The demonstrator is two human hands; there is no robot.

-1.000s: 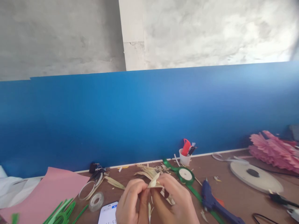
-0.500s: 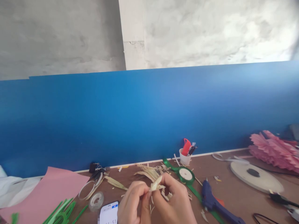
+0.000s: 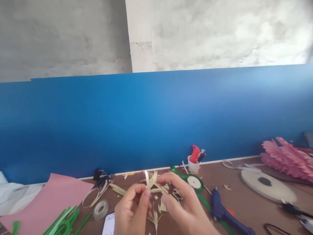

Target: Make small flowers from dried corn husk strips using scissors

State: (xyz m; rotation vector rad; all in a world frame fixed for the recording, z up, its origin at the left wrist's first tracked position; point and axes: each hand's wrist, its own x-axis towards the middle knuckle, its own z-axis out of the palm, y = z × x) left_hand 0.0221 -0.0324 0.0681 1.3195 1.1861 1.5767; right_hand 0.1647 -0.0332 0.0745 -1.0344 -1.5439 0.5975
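Observation:
Low in the middle of the view, my left hand (image 3: pixel 133 210) and my right hand (image 3: pixel 186 205) pinch a small pale straw-like leaf piece (image 3: pixel 151 181) between their fingertips, above the brown table (image 3: pixel 246 202). The piece has thin pointed strips sticking up. Below the hands lies a small pale cut sprig (image 3: pixel 155 219). More pale dried leaf strips (image 3: pixel 117 189) lie on the table behind the fingers. A white phone (image 3: pixel 109 225) sits just left of my left hand.
A green ribbon spool (image 3: pixel 195 182), a blue glue gun (image 3: pixel 221 210), a white cup of tools (image 3: pixel 193 166), a clear tape roll (image 3: pixel 100 209), pink paper (image 3: pixel 49 202), green paper strips (image 3: pixel 63 223), a white round disc (image 3: pixel 267 186) and a pink paper fan (image 3: pixel 288 158) lie about. A blue wall board (image 3: pixel 156 124) stands behind.
Both hands have risen slightly and shifted left; the fingers spread the leaf piece, whose strips now point upward. A small sprig now shows below the hands.

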